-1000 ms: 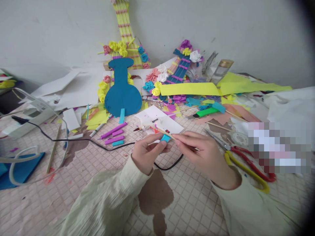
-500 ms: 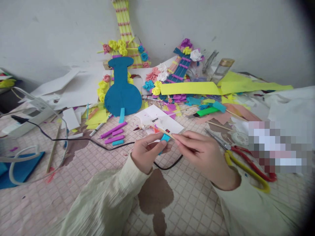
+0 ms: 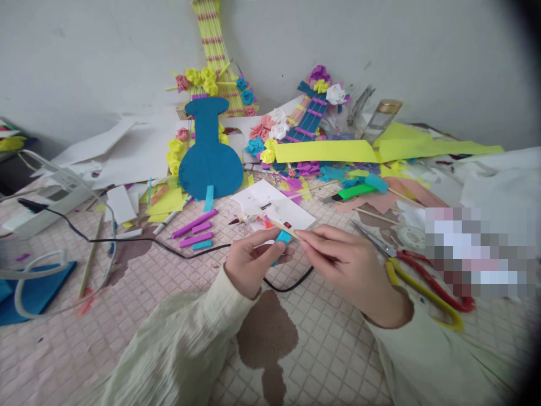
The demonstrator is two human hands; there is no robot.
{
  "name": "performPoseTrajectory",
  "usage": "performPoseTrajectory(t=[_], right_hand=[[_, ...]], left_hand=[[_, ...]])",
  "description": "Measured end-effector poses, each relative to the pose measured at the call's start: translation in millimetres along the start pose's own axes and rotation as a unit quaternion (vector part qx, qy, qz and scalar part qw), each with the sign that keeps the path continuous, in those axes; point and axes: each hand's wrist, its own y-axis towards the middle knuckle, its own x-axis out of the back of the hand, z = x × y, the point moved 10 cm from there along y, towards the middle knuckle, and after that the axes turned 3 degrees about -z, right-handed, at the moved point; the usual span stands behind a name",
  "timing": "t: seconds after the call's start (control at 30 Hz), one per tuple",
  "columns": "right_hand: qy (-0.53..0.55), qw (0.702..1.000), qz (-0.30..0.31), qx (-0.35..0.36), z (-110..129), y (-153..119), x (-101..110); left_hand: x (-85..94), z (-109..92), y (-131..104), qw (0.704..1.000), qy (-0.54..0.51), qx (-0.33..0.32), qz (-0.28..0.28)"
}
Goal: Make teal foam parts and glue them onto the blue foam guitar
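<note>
Between the thumb and fingers of my left hand (image 3: 252, 260) is a small light-blue paper strip (image 3: 283, 237). My right hand (image 3: 344, 256) pinches a thin wooden stick (image 3: 289, 229), whose shaft lies against or just over the strip's upper edge; I cannot tell if the two are joined. Both hands are close together above the table. Beyond them a glue gun (image 3: 257, 217), mostly hidden by my left hand, rests near a white sheet (image 3: 291, 210). Purple paper rolls (image 3: 198, 226) and a short blue roll (image 3: 202, 245) lie to the left.
A blue guitar-shaped cutout (image 3: 211, 166) leans at the back beside flower-decorated paper guitars (image 3: 310, 115). Scissors (image 3: 416, 270) with red and yellow handles lie right, a green box cutter (image 3: 357, 192) behind. A black cable (image 3: 139, 239) crosses the table; a power strip (image 3: 51, 206) sits left.
Both hands keep nearly the same pose, with the strip and the stick held as before. The whole view has shifted very slightly.
</note>
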Motion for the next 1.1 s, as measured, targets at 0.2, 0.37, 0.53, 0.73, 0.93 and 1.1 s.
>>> performPoseTrajectory(t=[0.2,0.37,0.53,0.73,0.93,1.1], right_hand=[[0.013,0.999,0.009,-0.034,-5.3,0.1,-1.1],[0.017,0.999,0.000,-0.040,-6.1,0.6,0.3],[0.020,0.999,-0.011,-0.027,-2.7,1.5,1.6],[0.015,1.000,-0.015,0.009,2.9,0.6,1.9],[0.002,1.000,-0.020,0.023,4.4,-1.5,2.3],[-0.008,0.999,-0.025,0.025,5.3,-1.6,3.2]], left_hand=[[-2.8,-3.2,4.8,0.999,-0.010,-0.024,0.042],[-2.0,-3.6,4.4,1.000,-0.009,-0.009,0.024],[-2.3,-2.9,4.5,1.000,-0.009,-0.009,0.024],[0.6,0.5,4.1,1.000,0.002,-0.004,0.024],[-2.4,2.1,2.0,1.000,-0.004,0.016,0.026],[-3.8,2.1,0.4,0.999,-0.015,0.018,0.022]])
